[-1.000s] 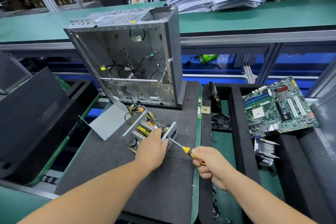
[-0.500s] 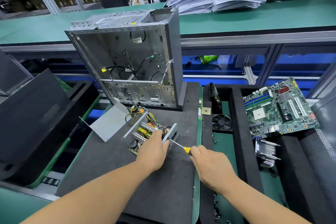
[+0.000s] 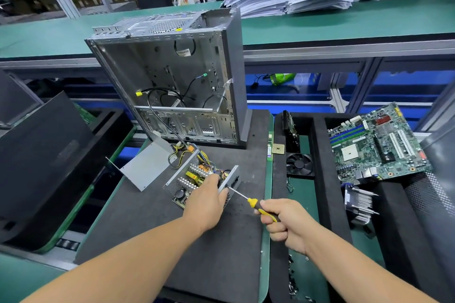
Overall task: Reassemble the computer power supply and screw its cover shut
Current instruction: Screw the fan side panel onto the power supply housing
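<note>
The open power supply (image 3: 190, 178) lies on the dark foam mat (image 3: 147, 229), its circuit board, heat sinks and yellow wires exposed. My left hand (image 3: 205, 200) grips its near end, fingers over the metal end wall. My right hand (image 3: 285, 224) holds a yellow-and-black screwdriver (image 3: 248, 200) whose tip touches the outer face of that end wall. The grey metal cover (image 3: 145, 167) lies detached, tilted, just left of the power supply.
An empty computer case (image 3: 172, 86) stands upright behind the power supply. A foam tray on the right holds a motherboard (image 3: 376, 142), a fan (image 3: 299, 165), a heat sink (image 3: 359, 202) and a CPU chip (image 3: 278, 148). Black panels (image 3: 41, 162) lean at the left.
My right hand has drawn back toward me along the screwdriver handle and regripped it; the tip stays at the end wall. My left hand holds still on the power supply.
</note>
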